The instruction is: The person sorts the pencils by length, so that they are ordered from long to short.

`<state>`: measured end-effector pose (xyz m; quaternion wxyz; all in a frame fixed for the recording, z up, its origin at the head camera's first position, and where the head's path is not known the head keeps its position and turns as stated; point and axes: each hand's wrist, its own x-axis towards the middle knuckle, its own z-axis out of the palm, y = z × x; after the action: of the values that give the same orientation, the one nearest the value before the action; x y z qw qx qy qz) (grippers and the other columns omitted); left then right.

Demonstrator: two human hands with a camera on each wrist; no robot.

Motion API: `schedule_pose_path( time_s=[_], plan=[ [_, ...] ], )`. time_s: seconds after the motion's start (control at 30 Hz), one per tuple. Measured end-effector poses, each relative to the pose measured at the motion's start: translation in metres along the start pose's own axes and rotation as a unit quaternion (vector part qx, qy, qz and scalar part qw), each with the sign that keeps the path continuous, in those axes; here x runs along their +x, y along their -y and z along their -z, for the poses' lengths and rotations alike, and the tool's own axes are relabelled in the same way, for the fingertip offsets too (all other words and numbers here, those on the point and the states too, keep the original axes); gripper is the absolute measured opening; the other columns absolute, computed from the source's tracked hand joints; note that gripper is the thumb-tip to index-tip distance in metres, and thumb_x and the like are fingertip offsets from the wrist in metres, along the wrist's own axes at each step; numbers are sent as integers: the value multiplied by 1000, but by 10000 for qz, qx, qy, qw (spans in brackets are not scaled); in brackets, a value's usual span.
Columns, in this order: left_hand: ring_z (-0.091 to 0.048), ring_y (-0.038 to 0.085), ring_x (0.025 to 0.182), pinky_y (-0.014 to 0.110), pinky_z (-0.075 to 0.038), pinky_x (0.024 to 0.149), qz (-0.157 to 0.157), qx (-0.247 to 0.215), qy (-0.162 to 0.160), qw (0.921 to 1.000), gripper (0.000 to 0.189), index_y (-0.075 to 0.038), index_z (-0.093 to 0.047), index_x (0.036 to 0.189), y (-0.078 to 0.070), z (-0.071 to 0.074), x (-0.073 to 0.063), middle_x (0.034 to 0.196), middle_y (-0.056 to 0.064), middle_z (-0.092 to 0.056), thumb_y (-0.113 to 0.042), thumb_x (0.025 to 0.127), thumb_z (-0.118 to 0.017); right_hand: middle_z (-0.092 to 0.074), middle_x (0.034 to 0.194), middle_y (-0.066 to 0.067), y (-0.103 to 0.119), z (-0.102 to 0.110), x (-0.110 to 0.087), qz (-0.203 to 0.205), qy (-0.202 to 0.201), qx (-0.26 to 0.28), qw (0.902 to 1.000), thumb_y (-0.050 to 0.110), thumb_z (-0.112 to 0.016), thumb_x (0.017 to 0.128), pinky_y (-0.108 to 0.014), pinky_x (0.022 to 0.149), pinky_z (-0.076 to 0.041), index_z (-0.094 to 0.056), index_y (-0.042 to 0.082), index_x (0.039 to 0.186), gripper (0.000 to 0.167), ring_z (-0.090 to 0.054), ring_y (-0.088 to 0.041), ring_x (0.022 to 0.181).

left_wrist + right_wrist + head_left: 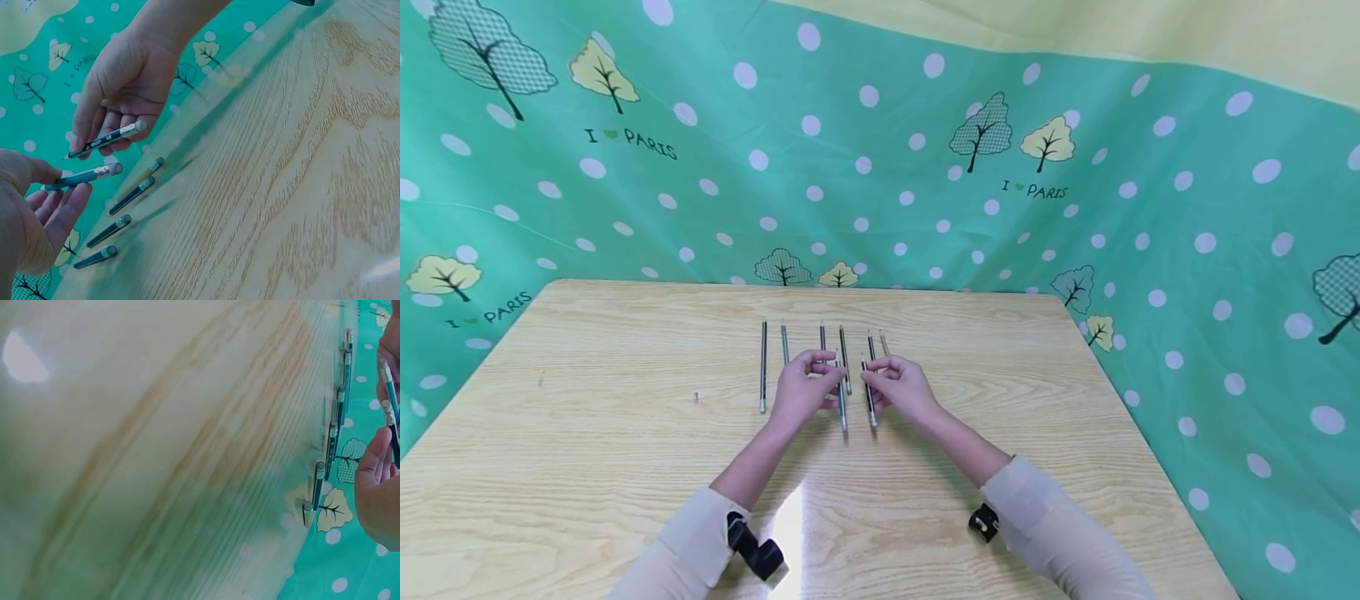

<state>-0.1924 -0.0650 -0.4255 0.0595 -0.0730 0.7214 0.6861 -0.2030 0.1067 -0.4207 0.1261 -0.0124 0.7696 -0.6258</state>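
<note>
My left hand (801, 387) pinches a teal pencil (81, 179) between thumb and fingers, its white eraser end toward me. Beside it, my right hand (910, 387) pinches a black pencil (103, 142) with lettering on its barrel. Both pencils are raised off the table, roughly side by side and apart. Beyond the hands lie more pencils in a loose row: a dark pencil (763, 367) at the far left, a teal one (785, 340), several dark ones including this pencil (845, 358), and a yellow pencil (883, 340) at the right. The hands partly cover some of them.
The wood-grain table (625, 467) spreads around the hands. A tiny grey bit (696, 397) lies left of the pencils. A green dotted cloth (865, 167) hangs behind the table and along its right side. Black camera mounts (752, 546) sit at the sleeves.
</note>
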Motion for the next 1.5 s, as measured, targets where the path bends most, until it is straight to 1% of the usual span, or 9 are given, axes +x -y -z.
schedule_pose_path(
  time_s=[0.13, 0.2, 0.37, 0.57, 0.73, 0.97, 1.23, 1.37, 1.5],
  plan=[
    [-66, 25, 79, 39, -58, 67, -24, -6, 24, 10000, 41, -4, -54, 123, -1, -3, 1, 104, 13, -56, -13, 85, -68, -64, 74, -8, 1, 3, 0, -27, -1, 79, 10000, 14, -65, 87, -26, 56, -55, -60, 0, 109, 26, -58, -10, 58],
    [-66, 25, 79, 41, -58, 68, 4, -20, 42, 10000, 41, -4, -54, 122, -2, -5, 2, 104, 11, -56, -13, 85, -68, -63, 73, -7, 3, 5, -1, -57, -18, 132, 9999, 13, -65, 87, -24, 55, -54, -59, 0, 110, 27, -58, -10, 58],
    [-66, 20, 74, 42, -58, 68, 9, -27, 77, 10000, 41, -5, -55, 122, -4, -10, 5, 103, 10, -57, -13, 84, -68, -64, 73, -6, 6, 13, 0, -19, -120, 197, 9997, 12, -65, 87, -29, 57, -56, -59, -2, 111, 28, -58, -11, 57],
    [-64, 18, 72, 38, -59, 65, -35, -9, 124, 9999, 42, -6, -55, 122, -8, -18, 10, 104, 11, -58, -14, 84, -69, -66, 80, -16, 10, 22, 1, -9, -275, 184, 9995, 13, -65, 87, -27, 57, -55, -59, 0, 111, 28, -60, -11, 58],
    [-65, 18, 71, 35, -59, 63, -131, -36, 161, 9998, 43, -4, -53, 123, -11, -27, 15, 104, 11, -58, -13, 84, -68, -65, 76, -10, 14, 29, 2, -15, -375, 198, 9991, 13, -65, 87, -25, 56, -55, -59, 1, 111, 28, -60, -11, 59],
    [-66, 25, 74, 37, -58, 61, -240, 3, 111, 9996, 41, -4, -55, 121, -11, -44, 23, 101, 11, -59, -13, 83, -68, -64, 76, -6, 20, 40, 2, 37, -518, 250, 9983, 15, -65, 87, -28, 59, -56, -59, 1, 112, 28, -60, -11, 59],
    [-62, 16, 68, 39, -58, 62, -321, 32, 65, 9995, 38, -5, -56, 119, -13, -68, 37, 98, 10, -59, -13, 84, -68, -63, 72, -1, 22, 54, 1, 141, -700, 344, 9969, 14, -64, 88, -23, 55, -54, -58, -1, 112, 28, -59, -10, 56],
    [-61, 15, 69, 39, -58, 63, -351, -117, 66, 9993, 36, -5, -56, 117, -13, -81, 46, 98, 11, -59, -13, 84, -68, -62, 71, 1, 24, 60, 2, 163, -749, 365, 9964, 14, -63, 89, -22, 54, -54, -57, -2, 112, 29, -58, -10, 56],
    [-60, 14, 68, 39, -58, 61, -445, -127, -71, 9989, 34, -7, -57, 115, -14, -94, 53, 97, 10, -59, -13, 84, -68, -61, 72, 0, 27, 66, 3, 180, -783, 343, 9962, 14, -62, 89, -24, 57, -56, -56, -2, 113, 30, -59, -10, 58]
  ],
)
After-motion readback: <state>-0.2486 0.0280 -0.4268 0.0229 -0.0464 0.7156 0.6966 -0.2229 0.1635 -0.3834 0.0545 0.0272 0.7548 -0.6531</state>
